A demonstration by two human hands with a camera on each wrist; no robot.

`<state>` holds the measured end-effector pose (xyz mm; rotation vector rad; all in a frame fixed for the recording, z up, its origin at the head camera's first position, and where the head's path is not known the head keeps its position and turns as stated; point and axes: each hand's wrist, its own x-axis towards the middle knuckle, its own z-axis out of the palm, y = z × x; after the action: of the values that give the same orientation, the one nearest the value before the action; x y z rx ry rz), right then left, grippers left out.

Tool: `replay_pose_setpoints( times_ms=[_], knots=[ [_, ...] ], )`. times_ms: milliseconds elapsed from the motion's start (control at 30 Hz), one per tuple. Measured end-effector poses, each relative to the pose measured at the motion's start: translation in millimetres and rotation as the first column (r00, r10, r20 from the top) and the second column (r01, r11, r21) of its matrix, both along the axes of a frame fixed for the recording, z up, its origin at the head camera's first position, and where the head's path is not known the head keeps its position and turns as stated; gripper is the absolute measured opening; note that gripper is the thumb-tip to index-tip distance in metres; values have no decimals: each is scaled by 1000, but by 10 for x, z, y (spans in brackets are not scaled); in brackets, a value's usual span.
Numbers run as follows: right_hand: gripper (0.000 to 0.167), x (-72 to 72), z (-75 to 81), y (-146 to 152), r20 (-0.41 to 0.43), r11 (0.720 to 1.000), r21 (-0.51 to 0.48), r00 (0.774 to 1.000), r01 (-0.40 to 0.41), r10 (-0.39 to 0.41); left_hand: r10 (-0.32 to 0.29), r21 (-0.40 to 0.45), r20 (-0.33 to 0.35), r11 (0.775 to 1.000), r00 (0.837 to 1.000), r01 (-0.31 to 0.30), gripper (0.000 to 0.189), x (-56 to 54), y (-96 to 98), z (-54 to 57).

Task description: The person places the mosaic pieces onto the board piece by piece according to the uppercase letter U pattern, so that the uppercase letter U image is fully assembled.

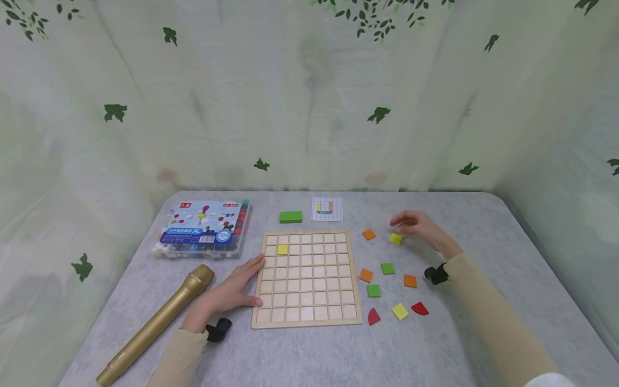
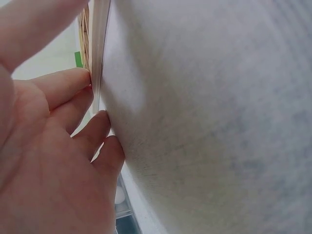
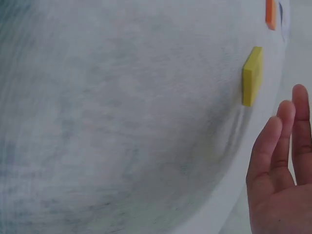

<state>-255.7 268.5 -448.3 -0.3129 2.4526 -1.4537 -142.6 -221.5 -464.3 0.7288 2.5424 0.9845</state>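
A wooden grid board (image 1: 307,278) lies in the middle of the table, with one yellow square tile (image 1: 282,249) in a cell of its second row. My left hand (image 1: 236,290) rests along the board's left edge, fingers extended; in the left wrist view its fingertips (image 2: 84,78) meet the wooden rim. Out to the right, my right hand (image 1: 422,230) hovers with loosely bent fingers and nothing in them. Just below its fingertips, another yellow square tile (image 1: 395,238) lies on the table. The right wrist view shows this yellow tile (image 3: 252,77) apart from the fingers.
Right of the board lie orange tiles (image 1: 410,281), green tiles (image 1: 388,269), a third yellow tile (image 1: 400,311) and red quarter-circle pieces (image 1: 419,308). Behind it are a green block (image 1: 290,217) and a pattern card (image 1: 337,209). A plastic case (image 1: 203,231) and gold microphone (image 1: 157,322) lie left.
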Motion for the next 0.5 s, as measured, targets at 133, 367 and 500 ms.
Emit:
replay_pose_setpoints(
  times_ms=[133, 367, 500],
  knots=[
    [25, 8, -25, 32, 8, 998, 66, 1000, 8, -8, -2, 2, 0, 1000, 1000, 2, 94, -5, -13, -17],
    [26, 34, -78, 8, 15, 990, 139, 1000, 3, -6, -5, 9, 3, 1000, 1000, 5, 94, -1, -7, -16],
    [24, 21, -127, -6, -4, 985, 171, 1000, 4, -4, -6, 10, 4, 1000, 1000, 6, 94, -3, -7, -17]
  ],
)
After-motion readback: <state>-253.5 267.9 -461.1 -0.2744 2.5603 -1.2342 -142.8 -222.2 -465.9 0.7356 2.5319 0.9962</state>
